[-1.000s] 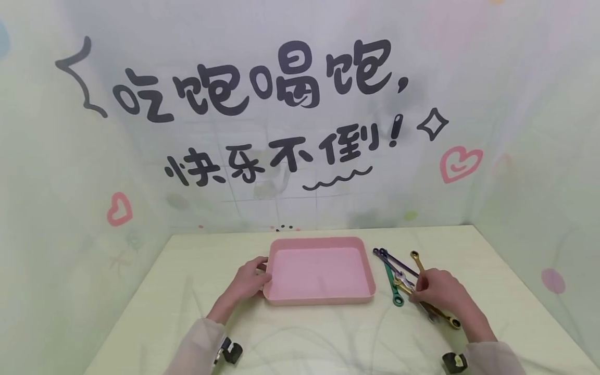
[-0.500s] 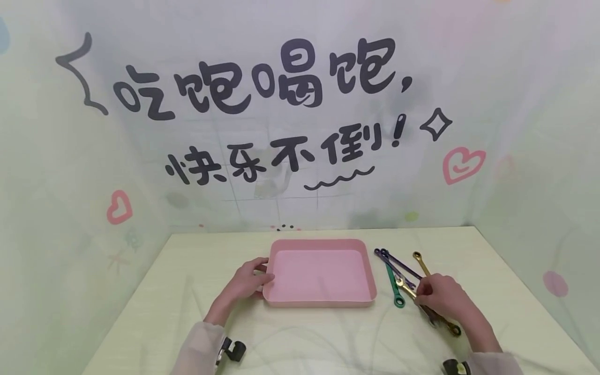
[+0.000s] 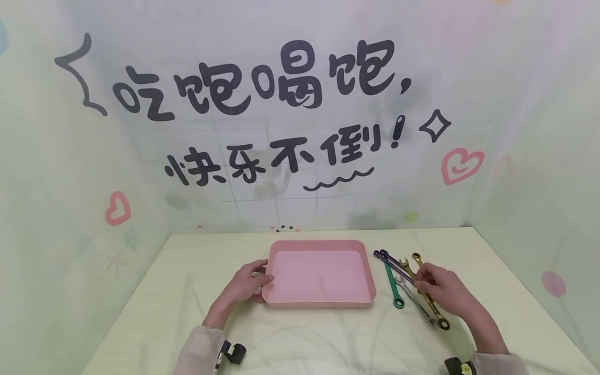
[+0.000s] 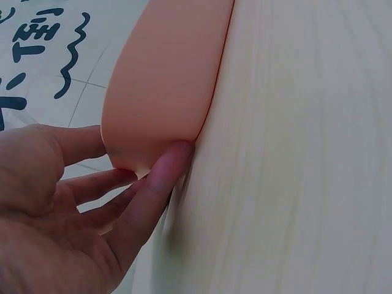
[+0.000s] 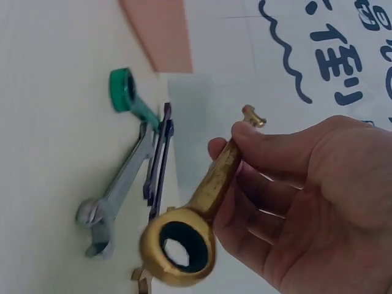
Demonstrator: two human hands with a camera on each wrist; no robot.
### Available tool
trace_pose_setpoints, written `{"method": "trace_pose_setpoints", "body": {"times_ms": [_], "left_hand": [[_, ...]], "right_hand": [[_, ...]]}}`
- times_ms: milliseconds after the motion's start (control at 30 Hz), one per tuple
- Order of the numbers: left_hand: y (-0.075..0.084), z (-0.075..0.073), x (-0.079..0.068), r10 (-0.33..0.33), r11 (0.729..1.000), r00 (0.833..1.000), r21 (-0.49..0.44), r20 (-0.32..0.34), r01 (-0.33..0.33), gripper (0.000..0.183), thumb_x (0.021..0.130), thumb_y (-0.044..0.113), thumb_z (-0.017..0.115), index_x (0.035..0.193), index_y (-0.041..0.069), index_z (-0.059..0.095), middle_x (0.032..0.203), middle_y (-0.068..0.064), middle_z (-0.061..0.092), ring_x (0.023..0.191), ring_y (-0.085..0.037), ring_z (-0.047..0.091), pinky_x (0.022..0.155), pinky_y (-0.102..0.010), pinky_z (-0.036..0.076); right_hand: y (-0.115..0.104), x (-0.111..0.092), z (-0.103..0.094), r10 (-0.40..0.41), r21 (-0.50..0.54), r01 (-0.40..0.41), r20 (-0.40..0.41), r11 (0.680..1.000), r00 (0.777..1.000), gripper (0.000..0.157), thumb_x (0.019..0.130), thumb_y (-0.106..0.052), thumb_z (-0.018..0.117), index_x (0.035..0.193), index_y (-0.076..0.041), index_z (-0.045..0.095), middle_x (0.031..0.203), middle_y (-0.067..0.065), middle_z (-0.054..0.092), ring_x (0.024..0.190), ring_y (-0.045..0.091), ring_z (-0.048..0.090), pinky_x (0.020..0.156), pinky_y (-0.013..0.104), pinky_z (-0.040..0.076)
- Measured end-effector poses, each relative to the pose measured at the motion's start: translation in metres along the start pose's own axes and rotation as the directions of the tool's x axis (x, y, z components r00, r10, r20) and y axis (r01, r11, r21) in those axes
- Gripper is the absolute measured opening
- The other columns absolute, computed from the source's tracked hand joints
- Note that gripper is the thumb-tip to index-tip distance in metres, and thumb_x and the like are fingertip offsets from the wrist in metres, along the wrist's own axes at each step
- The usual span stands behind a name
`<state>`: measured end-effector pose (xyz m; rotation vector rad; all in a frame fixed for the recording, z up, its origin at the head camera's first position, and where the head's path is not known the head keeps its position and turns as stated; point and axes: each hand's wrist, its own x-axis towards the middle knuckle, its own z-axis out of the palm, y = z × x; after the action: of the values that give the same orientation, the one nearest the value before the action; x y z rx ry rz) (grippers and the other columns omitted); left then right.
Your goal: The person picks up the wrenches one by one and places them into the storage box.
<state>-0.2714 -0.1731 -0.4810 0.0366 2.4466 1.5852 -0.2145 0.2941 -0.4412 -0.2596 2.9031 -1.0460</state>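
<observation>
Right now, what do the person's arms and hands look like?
Left hand and right hand bare: no gloves or rings visible. Left sleeve and right sleeve: pale, loose, slightly sheer, ending short of the wrists. Small black left fitting and right fitting by the cuffs. No cables visible.

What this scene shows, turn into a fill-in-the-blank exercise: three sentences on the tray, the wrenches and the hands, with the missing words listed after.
1. In the head view, the tray held at its side by the left hand is ____ in colour.
2. The right hand holds a combination wrench coloured ____.
3. In the head view, the silver wrench lies to the ____ of the tray.

Missing words: pink; gold; right.
</observation>
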Motion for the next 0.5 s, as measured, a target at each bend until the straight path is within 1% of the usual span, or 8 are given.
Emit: {"method": "trace_pose_setpoints", "body": {"times_ms": [167,300,400,500], "left_hand": [[-0.001,0.000,-0.002,0.006,1.000,1.000,-0.005,0.002,-0.006,0.056,0.093,0.012,0.066,0.146,0.005,0.048,0.127,-0.020,0.057,0.082,-0.021,0.066,0.057,-0.039,0.065],[-0.001,0.001,-0.001,0.003,1.000,1.000,0.002,0.003,-0.003,0.056,0.092,0.012,0.066,0.145,0.006,0.049,0.127,-0.019,0.057,0.083,-0.022,0.066,0.057,-0.038,0.064],[0.000,0.002,-0.001,0.002,1.000,1.000,0.003,0.007,-0.002,0.055,0.093,0.012,0.066,0.145,0.006,0.049,0.128,-0.019,0.057,0.085,-0.022,0.066,0.056,-0.038,0.064],[0.001,0.002,-0.002,0.006,1.000,1.000,0.015,0.011,-0.006,0.057,0.093,0.011,0.065,0.146,0.006,0.047,0.128,-0.020,0.056,0.085,-0.022,0.066,0.055,-0.039,0.064]], "right_hand": [[-0.013,0.004,0.001,-0.003,0.141,-0.002,0.034,0.990,0.999,0.014,0.101,-0.012,0.055,0.107,-0.001,0.050,0.080,0.012,0.066,0.062,0.015,0.057,0.049,0.026,0.056],[-0.024,0.013,0.006,0.020,0.224,-0.022,0.010,0.974,1.000,0.020,0.103,-0.016,0.053,0.112,0.000,0.046,0.079,0.016,0.068,0.060,0.018,0.060,0.049,0.028,0.057],[-0.031,0.020,0.012,0.057,0.290,-0.054,-0.004,0.955,0.998,0.024,0.103,-0.018,0.052,0.116,0.002,0.047,0.081,0.017,0.070,0.063,0.019,0.062,0.051,0.030,0.059],[-0.038,0.026,0.017,0.090,0.358,-0.086,0.005,0.930,0.996,0.030,0.103,-0.017,0.052,0.123,0.004,0.046,0.084,0.018,0.071,0.069,0.020,0.065,0.055,0.032,0.060]]}}
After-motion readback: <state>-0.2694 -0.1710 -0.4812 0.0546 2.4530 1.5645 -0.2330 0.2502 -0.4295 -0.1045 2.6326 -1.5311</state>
